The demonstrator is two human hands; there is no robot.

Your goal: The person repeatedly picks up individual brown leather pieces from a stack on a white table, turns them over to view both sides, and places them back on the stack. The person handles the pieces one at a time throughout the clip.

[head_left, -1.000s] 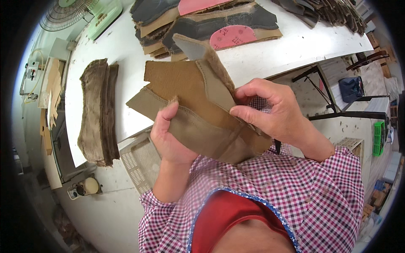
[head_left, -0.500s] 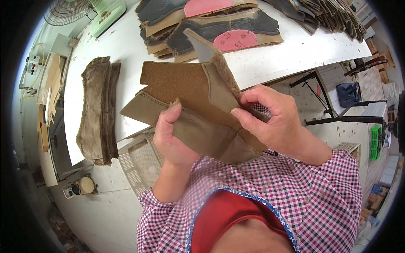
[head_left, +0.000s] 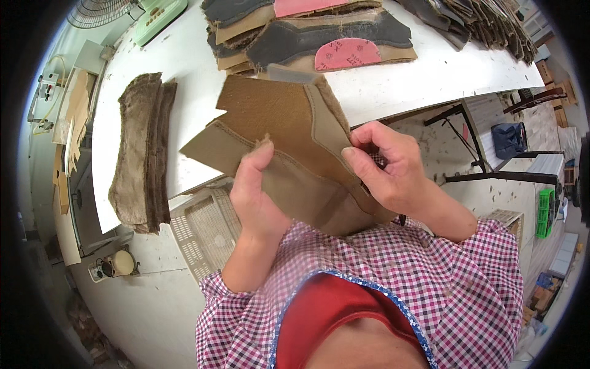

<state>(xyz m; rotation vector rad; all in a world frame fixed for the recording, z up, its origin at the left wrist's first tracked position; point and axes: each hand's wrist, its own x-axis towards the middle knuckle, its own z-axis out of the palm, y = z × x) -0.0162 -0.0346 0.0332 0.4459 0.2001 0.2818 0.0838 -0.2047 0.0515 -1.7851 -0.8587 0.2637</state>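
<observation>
Between my hands is a brown stitched boot upper (head_left: 276, 117) of leather panels with fuzzy lining along its right edge. My left hand (head_left: 258, 190) grips its near left part, thumb on top across a seam and the other fingers hidden beneath. A small tuft of fluff sits by that thumb tip. With thumb and fingers my right hand (head_left: 390, 166) pinches the upper's right edge. The upper is spread out, held just in front of the table edge and above my checked smock (head_left: 369, 264).
On the white table (head_left: 196, 117) stand a fleecy brown stack (head_left: 141, 154) at left and dark, furry-edged pieces with pink patches (head_left: 347, 54) at the back. More pieces (head_left: 491, 31) are heaped far right. A plastic crate (head_left: 206, 230) sits below the near edge; a fan (head_left: 101, 9) stands back left.
The flap that stood up at the upper's far side has folded back and down, so the panel lies flatter. Both hands keep their grip, shifting only a little.
</observation>
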